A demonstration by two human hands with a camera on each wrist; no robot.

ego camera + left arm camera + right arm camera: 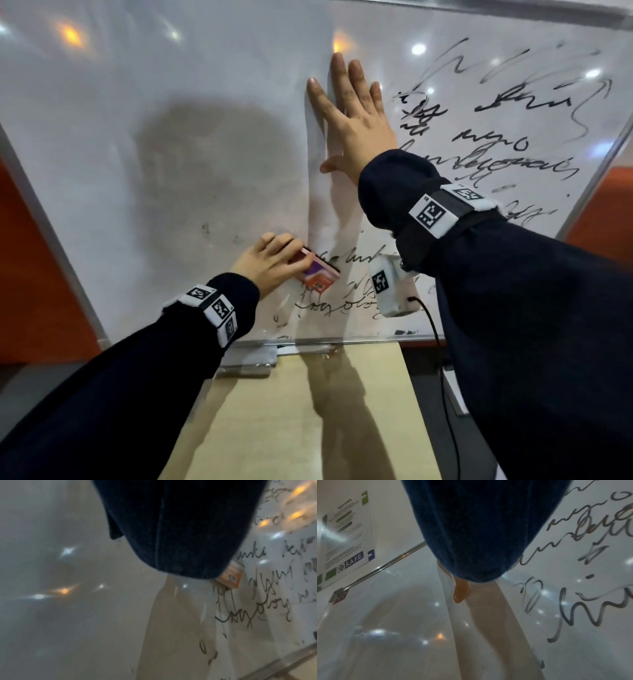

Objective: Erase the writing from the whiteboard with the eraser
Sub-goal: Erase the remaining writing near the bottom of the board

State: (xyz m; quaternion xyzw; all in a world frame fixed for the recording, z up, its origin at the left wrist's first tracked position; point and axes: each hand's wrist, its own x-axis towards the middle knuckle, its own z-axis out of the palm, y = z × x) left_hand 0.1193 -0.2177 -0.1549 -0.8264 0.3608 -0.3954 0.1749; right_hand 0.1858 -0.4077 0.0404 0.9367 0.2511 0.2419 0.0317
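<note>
Now left hand point(265, 265) grips eraser point(317, 275) on whiteboard point(171, 137), long axis slanting down-right; right hand point(356, 120) flat.

Dark navy sleeves point(534, 308); white wristbands point(215, 311) bearing black square-code tags; black cable point(433, 329) trailing from right wrist.

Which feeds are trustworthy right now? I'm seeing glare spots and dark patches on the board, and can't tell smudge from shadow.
Head view: sharp; ceiling-light glare dots the whiteboard, the big grey patch is a shadow, edges bow from the wide lens. Left wrist view: soft, motion-blurred, sleeve hides most of the eraser. Right wrist view: sharper writing, sleeve blocks the right hand.
</note>
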